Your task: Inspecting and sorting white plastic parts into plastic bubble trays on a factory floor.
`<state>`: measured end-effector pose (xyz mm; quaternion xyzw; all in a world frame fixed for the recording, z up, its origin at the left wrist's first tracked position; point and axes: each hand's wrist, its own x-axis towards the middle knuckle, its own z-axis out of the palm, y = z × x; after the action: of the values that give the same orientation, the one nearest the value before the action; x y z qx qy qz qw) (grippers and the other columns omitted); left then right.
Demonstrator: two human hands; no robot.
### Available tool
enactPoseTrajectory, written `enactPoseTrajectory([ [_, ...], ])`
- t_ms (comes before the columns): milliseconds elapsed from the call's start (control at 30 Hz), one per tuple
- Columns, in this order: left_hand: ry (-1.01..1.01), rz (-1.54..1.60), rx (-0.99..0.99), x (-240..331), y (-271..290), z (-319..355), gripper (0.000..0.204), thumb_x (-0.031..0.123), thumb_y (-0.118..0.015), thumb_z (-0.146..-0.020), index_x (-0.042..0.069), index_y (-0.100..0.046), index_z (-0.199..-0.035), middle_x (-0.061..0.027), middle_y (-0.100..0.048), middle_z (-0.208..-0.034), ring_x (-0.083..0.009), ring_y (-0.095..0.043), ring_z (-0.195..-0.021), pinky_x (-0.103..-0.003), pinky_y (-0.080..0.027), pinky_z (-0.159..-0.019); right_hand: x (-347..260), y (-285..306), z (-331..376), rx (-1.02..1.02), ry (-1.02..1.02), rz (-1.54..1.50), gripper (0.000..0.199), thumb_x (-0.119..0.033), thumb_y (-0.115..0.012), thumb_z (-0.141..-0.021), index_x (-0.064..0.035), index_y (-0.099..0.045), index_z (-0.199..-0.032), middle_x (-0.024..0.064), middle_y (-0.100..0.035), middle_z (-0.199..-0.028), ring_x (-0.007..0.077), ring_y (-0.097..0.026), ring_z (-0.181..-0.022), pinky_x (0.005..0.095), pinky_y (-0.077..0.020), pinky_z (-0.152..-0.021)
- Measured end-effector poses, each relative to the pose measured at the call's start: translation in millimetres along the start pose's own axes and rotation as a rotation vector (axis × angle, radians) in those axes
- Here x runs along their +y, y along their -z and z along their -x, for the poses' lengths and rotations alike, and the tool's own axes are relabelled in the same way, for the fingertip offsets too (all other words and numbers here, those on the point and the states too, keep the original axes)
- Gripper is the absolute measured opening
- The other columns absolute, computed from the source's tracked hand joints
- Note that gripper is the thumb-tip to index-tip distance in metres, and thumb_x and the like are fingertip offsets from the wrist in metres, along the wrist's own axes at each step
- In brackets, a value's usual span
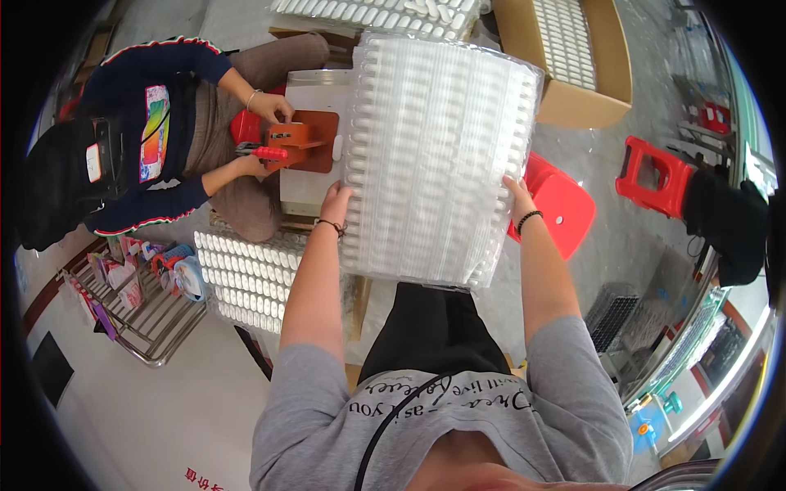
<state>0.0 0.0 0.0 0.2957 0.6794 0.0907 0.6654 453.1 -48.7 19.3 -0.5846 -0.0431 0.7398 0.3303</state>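
Observation:
A large, clear plastic molded tray [442, 164] with rows of long pockets spans the space in front of my body. It may be several trays stacked; I cannot tell how many. My left hand [336, 203] is closed on its left edge, near the lower half. On the opposite edge, my right hand [518, 196] grips at about the same height. White rounded shapes show along both side edges, while the middle looks hazy through the plastic.
At left, a seated co-worker holds a red-handled tool [266, 152] at an orange fixture [303, 139]. Trays of white oval pieces [250, 274] lie below. A cardboard box [589, 102] stands far right, red stools [561, 204] nearer. A metal rack [164, 327] is lower left.

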Motion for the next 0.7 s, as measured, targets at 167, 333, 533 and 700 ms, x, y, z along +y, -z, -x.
enactPoseTrajectory([
  [167, -0.36, -0.254, 0.507, -64, 9, 27, 0.066, 0.044, -0.056, -0.09, -0.001, -0.042, -0.136, -0.0225, -0.051, -0.133, -0.0328, -0.05, -0.12, -0.039, -0.039, -0.1, 21, -8, -1, 0.27, 0.199, -0.173, 0.092, -0.054, -0.061, -0.084, -0.0178, -0.01, -0.152, 0.006, -0.022, -0.155, 0.0251, -0.022, -0.141, 0.0451, -0.0203, -0.113],
  [333, -0.343, -0.588, 0.57, -106, -13, 120, 0.074, 0.029, -0.066, -0.083, -0.006, -0.033, -0.139, -0.0263, -0.043, -0.138, -0.0387, -0.041, -0.129, -0.04, -0.032, -0.108, 53, 42, 61, 0.372, 0.211, -0.214, 0.087, -0.064, -0.047, -0.087, -0.0168, -0.014, -0.152, 0.0058, -0.011, -0.159, 0.028, -0.003, -0.146, 0.048, -0.0018, -0.115],
  [533, -0.411, -0.508, 0.698, -129, -80, 235, 0.073, 0.01, -0.064, -0.078, -0.004, -0.03, -0.141, -0.0247, -0.042, -0.139, -0.0372, -0.041, -0.129, -0.041, -0.031, -0.109, 104, 159, 189, 0.389, 0.211, -0.197, 0.079, -0.052, -0.051, -0.09, -0.0132, -0.018, -0.151, 0.0105, -0.018, -0.157, 0.034, -0.009, -0.144, 0.0513, -0.0087, -0.114],
  [700, -0.412, -0.102, 0.819, -146, -188, 281, 0.069, 0.007, -0.06, -0.081, -0.003, -0.029, -0.142, -0.0202, -0.044, -0.137, -0.0293, -0.044, -0.126, -0.038, -0.033, -0.106, 112, 263, 317, 0.374, 0.09, -0.283, 0.063, -0.038, -0.051, -0.089, -0.0118, -0.033, -0.143, 0.0139, -0.045, -0.14, 0.0335, -0.042, -0.127, 0.048, -0.0319, -0.104],
])
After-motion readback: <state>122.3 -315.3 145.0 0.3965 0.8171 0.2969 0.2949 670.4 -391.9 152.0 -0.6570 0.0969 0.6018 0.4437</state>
